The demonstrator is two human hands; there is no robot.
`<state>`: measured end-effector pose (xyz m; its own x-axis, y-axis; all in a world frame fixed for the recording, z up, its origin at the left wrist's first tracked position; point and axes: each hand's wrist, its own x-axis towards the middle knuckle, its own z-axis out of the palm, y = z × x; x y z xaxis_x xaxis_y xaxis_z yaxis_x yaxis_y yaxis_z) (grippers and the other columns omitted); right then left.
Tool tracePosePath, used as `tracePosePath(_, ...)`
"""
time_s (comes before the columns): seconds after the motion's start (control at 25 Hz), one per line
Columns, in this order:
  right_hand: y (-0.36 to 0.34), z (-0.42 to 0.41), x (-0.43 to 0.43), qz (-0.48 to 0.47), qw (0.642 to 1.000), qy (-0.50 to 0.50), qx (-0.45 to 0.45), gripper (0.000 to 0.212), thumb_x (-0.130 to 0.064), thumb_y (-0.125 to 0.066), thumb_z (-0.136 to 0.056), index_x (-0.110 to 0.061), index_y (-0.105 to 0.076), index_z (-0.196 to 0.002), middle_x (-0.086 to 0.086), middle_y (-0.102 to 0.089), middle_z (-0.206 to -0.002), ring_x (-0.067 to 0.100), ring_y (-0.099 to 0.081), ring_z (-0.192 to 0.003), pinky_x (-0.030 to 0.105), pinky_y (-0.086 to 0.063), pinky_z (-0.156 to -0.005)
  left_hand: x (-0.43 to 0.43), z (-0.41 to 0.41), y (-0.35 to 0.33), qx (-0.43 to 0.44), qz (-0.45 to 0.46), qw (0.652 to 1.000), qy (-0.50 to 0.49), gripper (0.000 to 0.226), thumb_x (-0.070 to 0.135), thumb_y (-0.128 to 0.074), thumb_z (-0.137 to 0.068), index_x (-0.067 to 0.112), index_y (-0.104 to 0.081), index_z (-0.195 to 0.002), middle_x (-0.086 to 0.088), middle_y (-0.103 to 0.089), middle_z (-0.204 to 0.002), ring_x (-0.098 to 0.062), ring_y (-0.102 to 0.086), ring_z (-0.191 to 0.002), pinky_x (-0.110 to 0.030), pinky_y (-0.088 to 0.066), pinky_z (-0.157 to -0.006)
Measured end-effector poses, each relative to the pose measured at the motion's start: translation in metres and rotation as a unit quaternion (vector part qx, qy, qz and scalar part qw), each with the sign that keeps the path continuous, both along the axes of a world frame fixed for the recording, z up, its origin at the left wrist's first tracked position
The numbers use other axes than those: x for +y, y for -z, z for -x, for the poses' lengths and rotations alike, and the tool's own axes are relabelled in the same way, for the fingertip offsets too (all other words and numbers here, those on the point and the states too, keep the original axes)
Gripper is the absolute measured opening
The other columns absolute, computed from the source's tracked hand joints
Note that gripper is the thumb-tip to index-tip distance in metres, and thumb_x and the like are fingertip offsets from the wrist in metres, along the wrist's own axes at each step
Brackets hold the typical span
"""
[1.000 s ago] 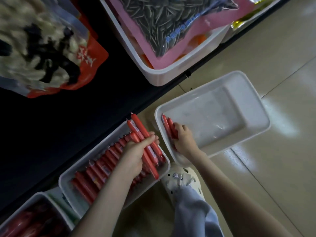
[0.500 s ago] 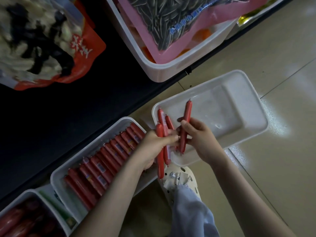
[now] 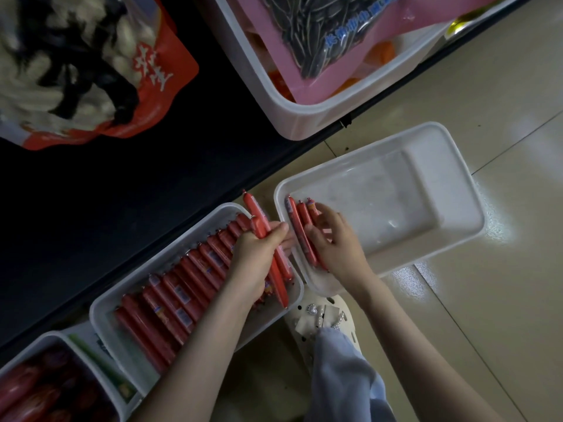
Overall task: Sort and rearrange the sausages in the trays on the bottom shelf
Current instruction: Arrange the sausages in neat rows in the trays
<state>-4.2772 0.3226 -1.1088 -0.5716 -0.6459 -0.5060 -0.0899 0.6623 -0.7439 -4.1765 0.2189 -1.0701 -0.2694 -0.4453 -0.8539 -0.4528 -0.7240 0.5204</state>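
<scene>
A white tray (image 3: 103,312) on the floor holds a row of several red sausages (image 3: 182,287). My left hand (image 3: 259,254) is shut on a bunch of long red sausages (image 3: 259,214) over that tray's right end. Just to the right lies a second white tray (image 3: 457,208), nearly bare, with three sausages (image 3: 297,220) lined up along its left wall. My right hand (image 3: 335,242) lies on those three sausages with its fingers pressed against them.
A dark shelf edge (image 3: 213,184) runs diagonally behind the trays. Above it sit a white bin with a pink bag of sunflower seeds (image 3: 320,41) and a red snack bag (image 3: 91,71). Another tray of red sausages (image 3: 45,388) sits at bottom left. My white shoe (image 3: 320,318) rests on the tiled floor.
My right hand has laid the sausage it held down beside the two in the right tray. My left hand has drawn its bunch back over the left tray.
</scene>
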Motion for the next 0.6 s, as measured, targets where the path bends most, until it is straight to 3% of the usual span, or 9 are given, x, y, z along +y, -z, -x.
tracePosePath(0.08, -0.031, -0.006, -0.006, 0.108, 0.992, -0.018, -0.07, 0.058, -0.043, -0.06, -0.088, -0.025, -0.041, -0.139, 0.001, -0.054, -0.124, 0.011, -0.052, -0.113, 0.018, -0.045, -0.091, -0.001, 0.001, -0.007, 0.032, -0.026, 0.999, -0.02, 0.019, 0.028, -0.061, -0.093, 0.014, -0.068, -0.104, -0.004, -0.075, -0.094, -0.018, -0.072, -0.091, -0.032, -0.055, -0.077)
tracePosePath(0.2, -0.044, -0.015, -0.011, 0.124, 0.984, -0.125, -0.023, 0.078, -0.067, -0.056, -0.077, -0.031, -0.032, -0.142, -0.002, -0.046, -0.128, 0.012, -0.041, -0.124, 0.026, -0.035, -0.105, -0.001, 0.007, -0.019, 0.116, -0.099, 0.985, -0.077, 0.036, 0.036, -0.056, -0.09, 0.011, -0.065, -0.114, -0.009, -0.072, -0.106, -0.019, -0.069, -0.099, -0.03, -0.056, -0.079)
tracePosePath(0.28, -0.042, -0.016, -0.015, 0.128, 0.984, -0.121, -0.016, 0.072, -0.053, -0.061, -0.082, -0.027, -0.033, -0.144, -0.004, -0.044, -0.13, 0.015, -0.04, -0.127, 0.036, -0.034, -0.108, -0.003, 0.01, -0.026, 0.158, -0.131, 0.975, -0.08, 0.054, 0.047, -0.053, -0.082, 0.011, -0.06, -0.121, -0.008, -0.069, -0.117, -0.018, -0.066, -0.108, -0.031, -0.053, -0.09)
tracePosePath(0.36, -0.041, -0.011, -0.018, 0.132, 0.985, -0.114, -0.012, 0.063, -0.033, -0.06, -0.084, -0.025, -0.036, -0.142, -0.002, -0.048, -0.129, 0.017, -0.048, -0.118, 0.039, -0.041, -0.101, -0.004, 0.011, -0.028, 0.2, -0.139, 0.968, -0.054, 0.071, 0.056, -0.048, -0.079, 0.01, -0.051, -0.133, -0.009, -0.063, -0.127, -0.018, -0.061, -0.117, -0.032, -0.047, -0.099)
tracePosePath(0.44, -0.036, 0.001, -0.012, 0.113, 0.985, -0.127, -0.016, 0.059, -0.022, -0.06, -0.087, -0.023, -0.035, -0.14, 0.001, -0.05, -0.128, 0.015, -0.053, -0.108, 0.031, -0.044, -0.092, -0.002, 0.014, -0.031, 0.172, -0.052, 0.982, 0.054, 0.073, 0.061, -0.042, -0.083, 0.017, -0.042, -0.141, -0.005, -0.056, -0.135, -0.015, -0.057, -0.12, -0.02, -0.047, -0.094)
tracePosePath(0.48, -0.031, 0.011, -0.005, 0.085, 0.987, -0.133, -0.017, 0.058, -0.016, -0.06, -0.088, -0.022, -0.034, -0.14, 0.003, -0.049, -0.127, 0.015, -0.053, -0.104, 0.027, -0.043, -0.088, -0.001, 0.013, -0.027, 0.11, 0.048, 0.984, 0.131, 0.066, 0.059, -0.039, -0.089, 0.022, -0.038, -0.144, -0.002, -0.05, -0.14, -0.011, -0.054, -0.121, -0.013, -0.044, -0.09)
tracePosePath(0.52, -0.024, 0.021, 0.003, 0.049, 0.99, -0.134, -0.01, 0.058, -0.011, -0.06, -0.088, -0.02, -0.035, -0.139, 0.004, -0.049, -0.125, 0.017, -0.053, -0.102, 0.024, -0.04, -0.085, -0.001, 0.011, -0.021, 0.023, 0.189, 0.957, 0.218, 0.061, 0.054, -0.036, -0.095, 0.024, -0.03, -0.148, 0.0, -0.039, -0.148, -0.009, -0.046, -0.126, -0.011, -0.039, -0.095)
tracePosePath(0.6, -0.004, 0.038, 0.022, -0.024, 0.994, -0.106, 0.028, 0.058, -0.002, -0.062, -0.085, -0.013, -0.037, -0.137, 0.007, -0.047, -0.12, 0.025, -0.052, -0.105, 0.022, -0.033, -0.083, -0.004, 0.005, -0.003, -0.098, 0.381, 0.83, 0.395, 0.07, 0.046, -0.033, -0.1, 0.017, 0.002, -0.153, -0.004, 0.0, -0.161, -0.018, -0.009, -0.147, -0.021, -0.012, -0.114)
